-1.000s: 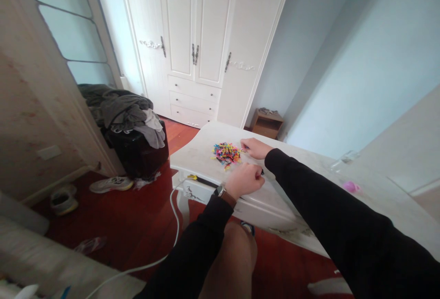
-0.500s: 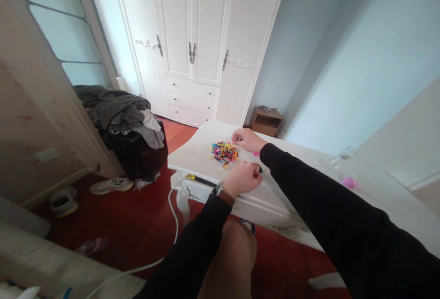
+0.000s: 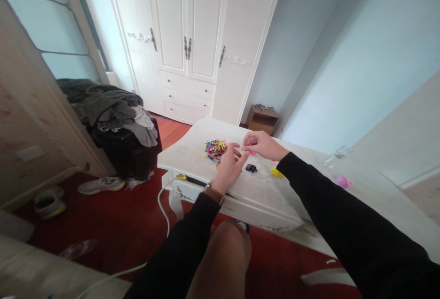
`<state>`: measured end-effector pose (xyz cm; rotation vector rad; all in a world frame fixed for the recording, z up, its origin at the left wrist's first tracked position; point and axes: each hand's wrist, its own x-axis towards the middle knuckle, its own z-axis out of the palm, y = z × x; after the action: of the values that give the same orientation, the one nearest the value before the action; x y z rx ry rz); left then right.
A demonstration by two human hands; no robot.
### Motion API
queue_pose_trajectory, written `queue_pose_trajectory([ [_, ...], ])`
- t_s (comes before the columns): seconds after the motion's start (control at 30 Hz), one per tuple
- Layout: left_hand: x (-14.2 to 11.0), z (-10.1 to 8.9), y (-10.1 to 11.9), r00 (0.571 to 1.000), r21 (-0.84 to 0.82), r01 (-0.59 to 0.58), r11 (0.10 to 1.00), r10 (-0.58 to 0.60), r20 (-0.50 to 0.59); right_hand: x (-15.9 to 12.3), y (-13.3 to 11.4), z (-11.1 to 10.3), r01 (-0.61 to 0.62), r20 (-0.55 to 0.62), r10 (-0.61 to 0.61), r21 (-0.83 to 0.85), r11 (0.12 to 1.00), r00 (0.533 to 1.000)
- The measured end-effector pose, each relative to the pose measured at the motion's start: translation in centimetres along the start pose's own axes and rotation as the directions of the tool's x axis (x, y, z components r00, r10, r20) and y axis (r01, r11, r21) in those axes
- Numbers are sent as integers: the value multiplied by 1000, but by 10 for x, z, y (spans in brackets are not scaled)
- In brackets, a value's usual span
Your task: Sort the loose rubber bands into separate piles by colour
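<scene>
A mixed heap of small colourful bands, probably rubber bands (image 3: 215,148), lies on the white table (image 3: 202,129), partly behind my left hand (image 3: 229,167). That hand's fingers are apart and reach toward the right hand. My right hand (image 3: 260,145) is pinched at the fingertips, close to the left fingers; what it holds is too small to make out. Below the hands sits a small black pile of bands (image 3: 251,168). A yellow pile (image 3: 277,172) lies by the right sleeve, and some pink bands (image 3: 253,153) show under the right hand.
A pink object (image 3: 343,182) and a clear container (image 3: 338,154) stand on the table's right side. A partly open drawer (image 3: 194,180) with a white cable (image 3: 160,202) is at the front edge. A white wardrobe (image 3: 199,28) and a clothes-covered black box (image 3: 137,152) are beyond.
My left hand has lifted off the black pile and moved up left, its fingers opening. My right hand has left the mixed heap and moved right, meeting the left hand.
</scene>
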<state>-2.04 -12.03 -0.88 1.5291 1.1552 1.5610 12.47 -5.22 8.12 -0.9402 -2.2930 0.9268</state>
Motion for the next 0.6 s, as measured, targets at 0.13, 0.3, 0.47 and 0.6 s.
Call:
queue_pose_trajectory([
  [0.13,6,0,-8,996,-225,56,973,-37,85,-8,2,5,-29,-13,30,71,997,999],
  [0.3,11,-5,-8,991,-358,131,925,-113,70,-8,9,7,-104,-67,117,175,979,991],
  [0.47,13,-5,-8,988,-401,152,904,-149,39,-10,12,7,-137,-65,154,207,969,986],
  [0.6,15,-4,-12,989,-418,146,897,-135,55,-11,14,7,-171,-32,186,261,950,982],
])
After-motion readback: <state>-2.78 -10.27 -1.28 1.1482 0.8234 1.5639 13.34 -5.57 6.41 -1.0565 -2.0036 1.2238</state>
